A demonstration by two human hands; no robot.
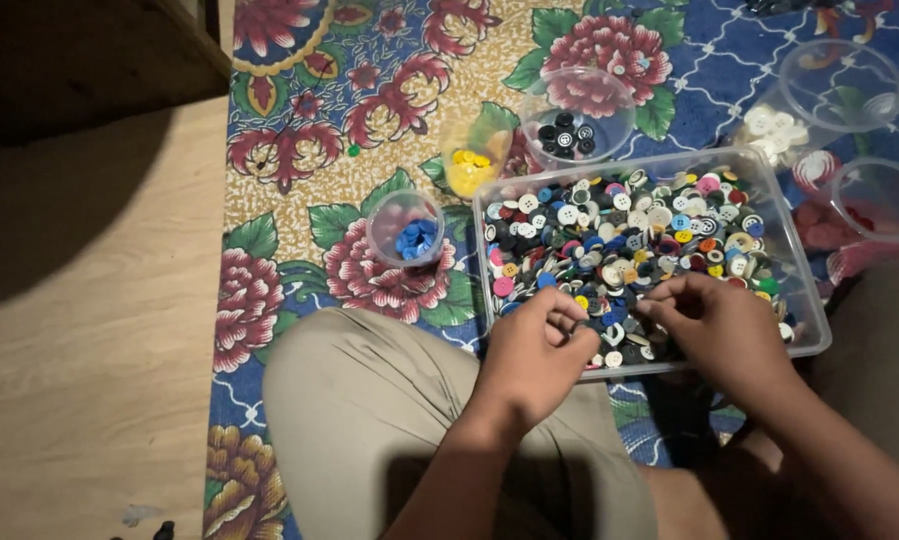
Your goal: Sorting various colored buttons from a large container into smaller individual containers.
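Dim, warm light from above; heavy shadow at top left, soft focus throughout.

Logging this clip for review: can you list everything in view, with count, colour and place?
Clear tray: one, rectangular, centre right on the mat.
Mixed buttons: many, multicoloured, in the tray.
Cup of blue buttons: one, clear, left of the tray.
Cup of yellow buttons: one, clear, behind the tray's left corner.
Cup of black buttons: one, clear, behind the tray.
Cup of white buttons: one, clear, far right.
Other clear cups: at least two, far right.
Floral mat: one, red, blue, tan.
Wooden floor: tan, left.
Left hand: in the tray's near edge.
Right hand: on the buttons.
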